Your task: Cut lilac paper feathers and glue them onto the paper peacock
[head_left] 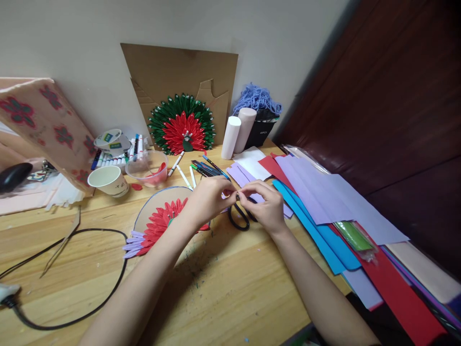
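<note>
thumb and forefinger of the bare left hand (212,194) are pinched nearly closed, tip to tip with the bare right hand (265,204), pinched just as narrowly; from here i can't tell what sits between them. black looped scissor handles (242,228) lie just below the fingertips, lilac paper strips (238,174) just beyond. leftward, partly hidden by the left forearm (158,259), lies a round tan cardboard disc (148,210) bearing red petals (154,231).
</note>
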A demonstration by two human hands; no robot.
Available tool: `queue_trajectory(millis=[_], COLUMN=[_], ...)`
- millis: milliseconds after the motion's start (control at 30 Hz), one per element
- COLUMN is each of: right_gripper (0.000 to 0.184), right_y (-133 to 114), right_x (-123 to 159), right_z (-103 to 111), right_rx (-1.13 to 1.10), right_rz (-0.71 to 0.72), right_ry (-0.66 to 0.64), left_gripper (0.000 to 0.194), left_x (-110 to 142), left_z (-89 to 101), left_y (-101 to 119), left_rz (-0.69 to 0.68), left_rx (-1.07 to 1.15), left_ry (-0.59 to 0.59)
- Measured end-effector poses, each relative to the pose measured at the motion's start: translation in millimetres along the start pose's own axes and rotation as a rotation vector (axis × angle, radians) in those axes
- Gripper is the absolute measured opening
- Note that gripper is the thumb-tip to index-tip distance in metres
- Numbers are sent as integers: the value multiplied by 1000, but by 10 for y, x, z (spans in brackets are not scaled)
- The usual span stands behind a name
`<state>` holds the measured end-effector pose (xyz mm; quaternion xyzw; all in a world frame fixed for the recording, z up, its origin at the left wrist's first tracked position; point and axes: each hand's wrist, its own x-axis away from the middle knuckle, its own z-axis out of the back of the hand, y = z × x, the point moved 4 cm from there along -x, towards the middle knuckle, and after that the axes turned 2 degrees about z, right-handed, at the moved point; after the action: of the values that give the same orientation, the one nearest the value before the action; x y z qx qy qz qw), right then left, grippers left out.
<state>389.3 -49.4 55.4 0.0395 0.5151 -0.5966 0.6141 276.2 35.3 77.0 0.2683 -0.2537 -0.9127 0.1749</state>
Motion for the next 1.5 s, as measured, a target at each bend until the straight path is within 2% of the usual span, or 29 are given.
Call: queue_trajectory(millis=[133,300,400,533,667,800,1000,1067,1133,1233,1500], right_gripper=[10,6,7,5,4,5,3,2,2,2,6], right_y=[10,144,141,31,10,52,141,158,156,121,-5], right_x=[6,-14,-15,3,2,-14,-13,-5,4,12,2], right_z=[24,135,95,6,5,34,72,61,41,18,44], right_rx=[35,13,-94,-94,-56,-92,-174,-207,-231,-249,-63], right_rz=[14,-108,-157,-102,-72,-81,-196,-235,-250,-232,-52], right_ry=[4,113,43,-62,-66,-86,-20,-8,-15,-32,-22], left_gripper=[6,6,8,9,9,9,11,15,19,21,19], left_x=[1,-2,-3,-1,-2,-6,-2,-2,-5,-6,-2], left_z=[2,105,103,36,8,65,193,163,91,-3,-35], left_y=[17,-2,-4,6,13,-11,-108,-122,-116,-96,-87], left_rz=[36,107,119,119,134,166,190,222,260,313,341], left_rx=[10,26,49,67,76,84,130,202,286,333,407], left_ry=[12,87,50,14,6,-14,78,49,-32,-115,-130])
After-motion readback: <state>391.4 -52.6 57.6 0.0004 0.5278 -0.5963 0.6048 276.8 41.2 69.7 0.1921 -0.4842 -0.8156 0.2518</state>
